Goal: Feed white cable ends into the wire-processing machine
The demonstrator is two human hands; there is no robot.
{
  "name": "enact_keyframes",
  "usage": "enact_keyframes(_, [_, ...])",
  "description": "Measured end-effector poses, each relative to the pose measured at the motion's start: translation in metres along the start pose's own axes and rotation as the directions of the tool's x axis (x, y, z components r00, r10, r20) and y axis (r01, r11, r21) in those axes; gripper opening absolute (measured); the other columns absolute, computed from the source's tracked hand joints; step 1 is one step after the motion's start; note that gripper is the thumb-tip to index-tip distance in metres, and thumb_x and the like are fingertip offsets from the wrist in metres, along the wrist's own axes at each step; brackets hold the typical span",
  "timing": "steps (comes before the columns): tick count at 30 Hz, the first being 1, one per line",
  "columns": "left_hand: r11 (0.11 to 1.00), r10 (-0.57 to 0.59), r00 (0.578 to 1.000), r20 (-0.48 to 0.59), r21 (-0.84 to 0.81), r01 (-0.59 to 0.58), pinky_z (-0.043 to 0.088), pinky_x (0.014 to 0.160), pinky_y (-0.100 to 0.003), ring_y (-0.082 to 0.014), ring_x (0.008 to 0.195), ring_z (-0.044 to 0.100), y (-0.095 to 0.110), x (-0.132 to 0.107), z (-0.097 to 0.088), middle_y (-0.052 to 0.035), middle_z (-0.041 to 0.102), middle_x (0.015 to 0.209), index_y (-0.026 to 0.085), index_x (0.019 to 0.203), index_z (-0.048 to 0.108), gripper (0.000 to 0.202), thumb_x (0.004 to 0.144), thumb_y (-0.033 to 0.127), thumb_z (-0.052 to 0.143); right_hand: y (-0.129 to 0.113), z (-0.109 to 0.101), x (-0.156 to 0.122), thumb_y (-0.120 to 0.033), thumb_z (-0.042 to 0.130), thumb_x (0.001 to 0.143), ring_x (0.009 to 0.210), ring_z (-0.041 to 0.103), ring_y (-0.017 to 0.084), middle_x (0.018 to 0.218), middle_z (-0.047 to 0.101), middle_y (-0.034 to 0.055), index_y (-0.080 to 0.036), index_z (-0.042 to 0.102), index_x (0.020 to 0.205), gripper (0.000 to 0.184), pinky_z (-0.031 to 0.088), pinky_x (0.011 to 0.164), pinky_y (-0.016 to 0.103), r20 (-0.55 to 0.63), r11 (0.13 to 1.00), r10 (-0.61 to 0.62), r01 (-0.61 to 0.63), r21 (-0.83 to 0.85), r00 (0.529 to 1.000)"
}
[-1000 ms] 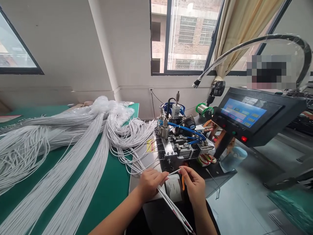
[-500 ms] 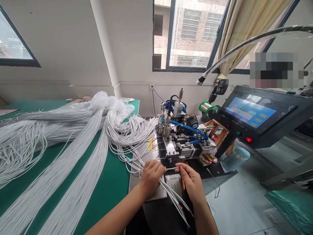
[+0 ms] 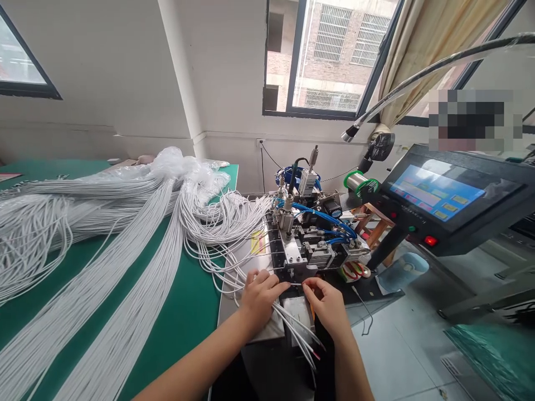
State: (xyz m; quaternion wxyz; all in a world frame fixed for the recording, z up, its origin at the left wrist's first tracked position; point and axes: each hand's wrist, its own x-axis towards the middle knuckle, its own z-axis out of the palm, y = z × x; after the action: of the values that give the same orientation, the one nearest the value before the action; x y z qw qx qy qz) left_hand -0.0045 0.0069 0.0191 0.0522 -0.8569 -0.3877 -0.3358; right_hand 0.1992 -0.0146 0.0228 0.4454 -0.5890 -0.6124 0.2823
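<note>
A white cable [image 3: 296, 284] stretches between my hands just in front of the machine [image 3: 309, 245]. My left hand [image 3: 259, 298] is closed round the cable, its thumb and forefinger pointing right along it. At the cable's right end, the fingertips of my right hand [image 3: 324, 301] pinch it; the very tip is hidden. Several loose white cable ends [image 3: 298, 334] hang from under my left hand toward the front edge. Behind that hand, more white cables [image 3: 225, 223] run from a heap on the left up to the machine.
Long bundles of white cable [image 3: 137, 278] lie over the green table [image 3: 190, 312], with clear plastic bags [image 3: 175, 167] on top. To the right stand a touchscreen panel [image 3: 443, 192] and a green-rimmed wire spool [image 3: 358, 181]. A gooseneck lamp [image 3: 350, 132] arches above.
My left thumb and forefinger have extended rightward along the cable, so the stretch between my hands is shorter. The loose cable ends have shifted slightly left, and the whole view has moved a little.
</note>
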Motion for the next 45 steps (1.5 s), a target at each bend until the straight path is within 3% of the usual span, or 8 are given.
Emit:
enact_keyframes(9, [0.998,0.003,0.992,0.123,0.067,-0.011,0.026,0.089,-0.041,-0.0204,0.086,0.049,0.002,0.0,0.004,-0.0031,0.059,0.086,0.029,0.112,0.062,0.05,0.072,0.001,0.051,0.017,0.007,0.013,-0.044,0.054,0.087,0.063,0.05,0.017,0.068,0.056,0.0014,-0.017,0.059,0.074,0.03,0.039,0.057,0.025,0.074,0.997,-0.074,0.071,0.038,0.995])
enact_keyframes(14, [0.994,0.014,0.98,0.197,0.101,-0.034,0.022,0.096,-0.045,-0.0209,0.087,0.051,0.003,0.002,0.003,-0.0021,0.057,0.085,0.037,0.122,0.055,0.058,0.073,0.006,0.057,0.036,0.018,0.019,-0.054,0.056,0.079,0.057,0.04,0.014,0.059,0.042,-0.0029,-0.019,0.047,0.063,0.041,0.034,0.052,0.022,0.163,0.955,0.053,-0.098,0.279,0.985])
enact_keyframes(22, [0.988,-0.02,0.958,0.284,0.152,-0.025,0.023,0.095,-0.054,-0.0242,0.086,0.051,0.008,0.007,0.0,-0.0031,0.059,0.084,0.042,0.127,0.048,0.069,0.071,0.001,0.05,0.046,0.031,0.016,-0.055,0.067,0.07,0.052,0.036,0.012,0.057,0.039,-0.0054,-0.019,0.045,0.064,0.043,0.031,0.05,0.021,0.248,0.76,0.195,-0.306,0.573,0.949])
enact_keyframes(27, [0.997,-0.036,0.995,0.093,0.068,0.029,0.022,0.096,-0.049,-0.0219,0.091,0.055,0.006,-0.003,0.003,-0.0018,0.064,0.092,0.032,0.114,0.059,0.048,0.074,0.005,0.053,0.05,0.023,0.008,-0.06,0.064,0.074,0.057,0.041,0.014,0.063,0.047,-0.0019,-0.017,0.052,0.068,0.045,0.034,0.053,0.023,0.174,0.839,0.197,-0.257,0.479,0.965])
enact_keyframes(32, [0.994,-0.093,0.995,-0.035,0.058,0.095,0.021,0.098,-0.049,-0.022,0.094,0.057,0.007,-0.011,0.005,-0.0017,0.068,0.092,0.026,0.098,0.065,0.031,0.077,0.006,0.052,0.034,-0.012,-0.021,-0.058,0.056,0.083,0.061,0.045,0.015,0.064,0.047,-0.0013,-0.016,0.057,0.073,0.044,0.036,0.058,0.024,0.078,0.94,0.128,-0.146,0.308,0.989])
enact_keyframes(37, [0.969,-0.187,0.982,-0.011,0.162,0.186,0.019,0.101,-0.053,-0.0273,0.111,0.051,0.013,-0.008,0.001,-0.0071,0.062,0.12,0.022,0.115,0.06,0.039,0.079,0.008,0.051,-0.002,-0.044,-0.067,-0.042,0.058,0.089,0.066,0.048,0.015,0.075,0.054,-0.0002,-0.019,0.061,0.099,0.026,0.038,0.061,0.023,0.26,0.98,-0.001,-0.05,0.191,0.966])
enact_keyframes(41, [0.96,-0.189,0.981,-0.037,0.204,0.192,0.02,0.101,-0.052,-0.0269,0.114,0.05,0.015,-0.006,-0.003,-0.0087,0.059,0.125,0.023,0.12,0.058,0.042,0.082,0.009,0.048,-0.018,-0.042,-0.091,-0.034,0.062,0.088,0.065,0.049,0.014,0.089,0.061,0.0024,-0.024,0.062,0.113,0.027,0.039,0.059,0.023,0.416,0.977,-0.151,0.07,0.203,0.897])
enact_keyframes(45, [0.99,-0.05,0.996,-0.078,0.131,0.06,0.028,0.097,-0.045,-0.0215,0.104,0.056,0.012,-0.007,-0.006,-0.0045,0.063,0.114,0.027,0.113,0.061,0.042,0.081,0.005,0.046,-0.019,-0.027,-0.091,-0.038,0.059,0.09,0.066,0.053,0.015,0.088,0.062,0.0053,-0.021,0.07,0.096,0.021,0.042,0.06,0.024,0.26,0.961,-0.18,0.113,0.251,0.949])
